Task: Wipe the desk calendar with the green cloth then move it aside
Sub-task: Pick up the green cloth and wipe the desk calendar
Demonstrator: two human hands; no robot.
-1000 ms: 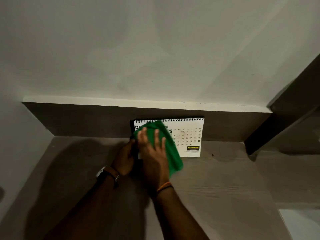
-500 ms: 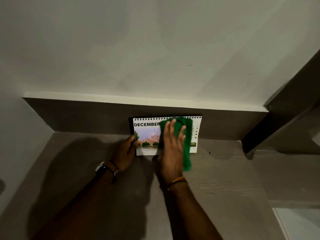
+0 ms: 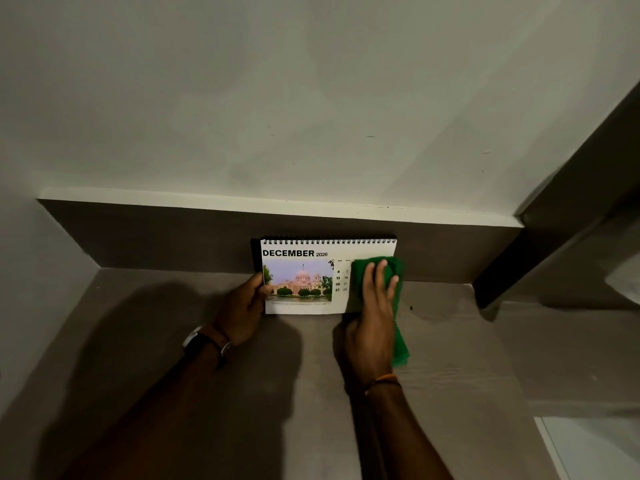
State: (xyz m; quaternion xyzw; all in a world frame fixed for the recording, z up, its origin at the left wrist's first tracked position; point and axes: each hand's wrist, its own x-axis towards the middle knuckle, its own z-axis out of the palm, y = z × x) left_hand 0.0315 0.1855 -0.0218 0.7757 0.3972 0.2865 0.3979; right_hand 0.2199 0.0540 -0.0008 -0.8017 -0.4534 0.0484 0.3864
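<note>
Left hand [image 3: 244,308]: curled around the left edge of the desk calendar [image 3: 304,271], thumb on the printed face beside the photograph, the other fingers hidden behind the black backing; a steadying grip, partly closed. Watch [image 3: 199,342] on that wrist.

Right hand [image 3: 372,320]: laid flat, fingers extended and slightly spread, palm pressing the green cloth [image 3: 398,306] against the right portion of the calendar page. Cloth bunched under the fingertips near the top of the date grid, its lower end hanging past the calendar's bottom edge and down beside the wrist, over the desk surface [image 3: 450,358]. Orange thread band [image 3: 384,379] around that wrist.

Calendar standing upright at the back of the desk, close to the dark backboard [image 3: 156,233], spiral binding on top, "DECEMBER 2026" and a picture of a domed building showing, with only the two leftmost date columns visible beside the cloth.

Against half a second ago: cloth and right hand shifted further right, now over the calendar's right edge, uncovering more of the photograph and the first date columns. A second ago, cloth over the left half, hiding the heading. Left hand in the same grip throughout.
</note>
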